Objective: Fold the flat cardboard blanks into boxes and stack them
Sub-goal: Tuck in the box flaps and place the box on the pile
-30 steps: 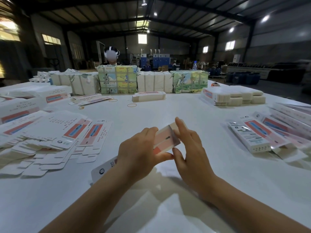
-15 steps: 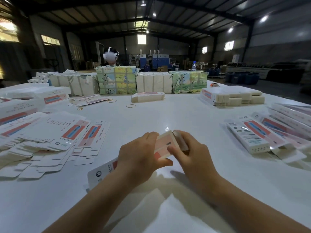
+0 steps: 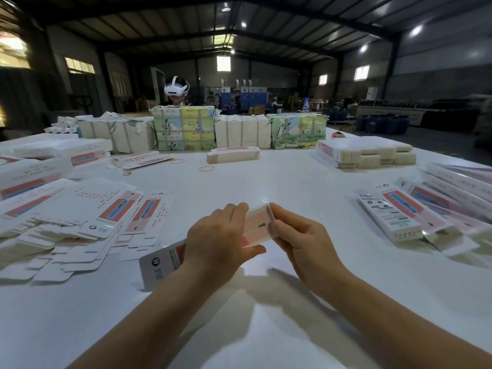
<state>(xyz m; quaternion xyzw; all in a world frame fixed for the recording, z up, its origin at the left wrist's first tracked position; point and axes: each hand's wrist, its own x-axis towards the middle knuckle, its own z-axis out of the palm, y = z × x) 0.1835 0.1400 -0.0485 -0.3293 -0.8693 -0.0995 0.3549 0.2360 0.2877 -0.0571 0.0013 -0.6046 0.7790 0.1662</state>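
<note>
Left hand: the left hand (image 3: 217, 239) wraps round the middle of the half-formed box (image 3: 253, 225), thumb under, fingers over the top, holding it just above the surface (image 3: 266, 177).
Right hand: the right hand (image 3: 302, 239) pinches the far end, fingertips (image 3: 277, 223) on the end flap.
Step in hand: likely closing that end flap.
How to do it well: keep the left grip light so the tube stays square; tuck along the crease, not across it.
Flat blanks: fanned heap of blanks (image 3: 80, 217) at left, near.
Finished boxes: row of finished boxes (image 3: 415, 211) at right, where this one probably goes.
</note>
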